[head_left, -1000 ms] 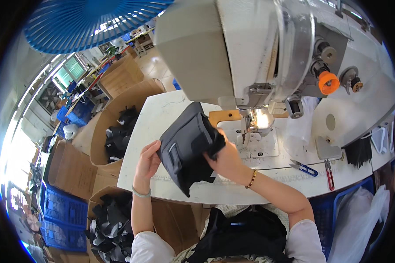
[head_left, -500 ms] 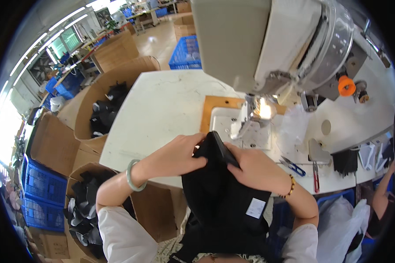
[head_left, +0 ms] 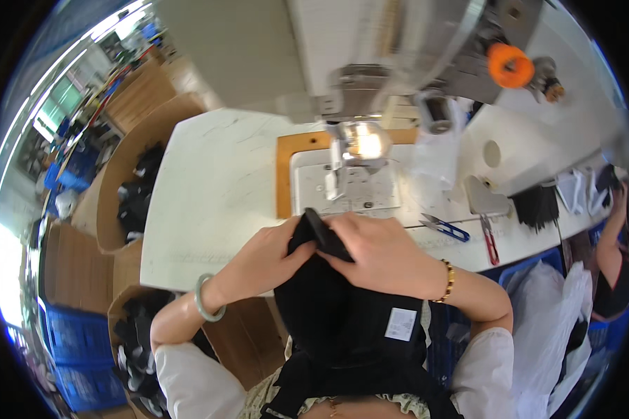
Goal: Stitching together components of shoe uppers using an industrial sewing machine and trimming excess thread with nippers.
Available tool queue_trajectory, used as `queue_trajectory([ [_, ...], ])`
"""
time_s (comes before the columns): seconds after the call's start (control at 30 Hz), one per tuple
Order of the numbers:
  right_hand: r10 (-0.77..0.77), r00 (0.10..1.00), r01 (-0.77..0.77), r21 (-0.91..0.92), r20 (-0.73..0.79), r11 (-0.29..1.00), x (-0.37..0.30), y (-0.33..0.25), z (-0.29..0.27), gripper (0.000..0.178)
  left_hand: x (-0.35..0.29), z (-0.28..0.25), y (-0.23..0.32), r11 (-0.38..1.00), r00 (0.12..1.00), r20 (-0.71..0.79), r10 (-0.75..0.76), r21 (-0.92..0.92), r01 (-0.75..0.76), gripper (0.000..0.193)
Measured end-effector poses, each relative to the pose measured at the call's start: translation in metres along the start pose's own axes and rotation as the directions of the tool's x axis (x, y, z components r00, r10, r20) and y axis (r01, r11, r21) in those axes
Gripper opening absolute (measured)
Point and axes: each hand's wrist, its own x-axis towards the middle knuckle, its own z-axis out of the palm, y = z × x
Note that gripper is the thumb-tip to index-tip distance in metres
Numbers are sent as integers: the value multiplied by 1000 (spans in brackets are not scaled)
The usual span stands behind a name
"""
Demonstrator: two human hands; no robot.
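Just in front of the sewing machine's metal plate (head_left: 356,188), a folded piece of black fabric (head_left: 323,234) is held up between my two hands. My left hand (head_left: 262,258) pinches its left side, thumb toward me. On the other side my right hand (head_left: 384,253) grips the thick folded edge, with its thumb pressed on the near face. Some of the fingertips are hidden behind the cloth. Below the hands, black cloth with a white label (head_left: 402,325) covers my front; where the held piece ends against it I cannot tell. The lit presser foot area (head_left: 337,178) stands beyond, apart from the fabric.
The sewing machine head (head_left: 237,56) overhangs the white table (head_left: 210,202). Blue-handled thread snips (head_left: 446,228) and red-handled ones (head_left: 490,241) lie at right, near black strips (head_left: 536,206). Cardboard boxes (head_left: 112,202) of dark pieces stand left. Another person's arm (head_left: 611,241) shows far right.
The view has shifted, so the machine and table appear further left. Both hands keep their hold on the black fabric, which has turned slightly, and my right hand sits more over its edge.
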Motion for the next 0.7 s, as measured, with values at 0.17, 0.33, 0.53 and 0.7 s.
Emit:
queue_trajectory([
  [0.17,15,997,-11,56,-78,998,-7,5,18,23,0,0,-18,999,993,-114,-24,-44,19,27],
  [0.33,24,989,-8,107,-149,994,-12,12,23,25,6,4,-18,992,990,-109,-91,-102,80,22],
  [0.53,22,999,-22,-6,-33,1000,-8,10,20,35,4,12,-2,991,978,-194,-74,96,94,20],
  [0.7,-68,984,87,110,-162,990,-7,16,37,35,5,18,-21,996,969,-240,-65,-81,47,26],
])
